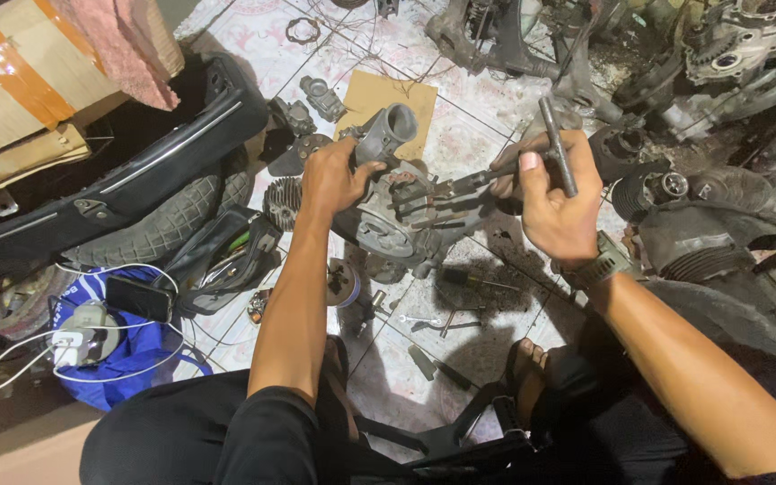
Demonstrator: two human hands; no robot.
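Engine casing (pixel 397 211) mid-frame on tiled floor (pixel 487 117), left hand (pixel 339 175) gripping it; right hand (pixel 554 193) clasps T-handle wrench (pixel 550 148) seated on fastener, casing still assembled.

Greasy matt metal engine casing (pixel 397 220)

We are gripping the engine part (pixel 397 211) at centre frame with our left hand (pixel 339 175), our right hand (pixel 554 193) holding a T-handle wrench (pixel 557 148).
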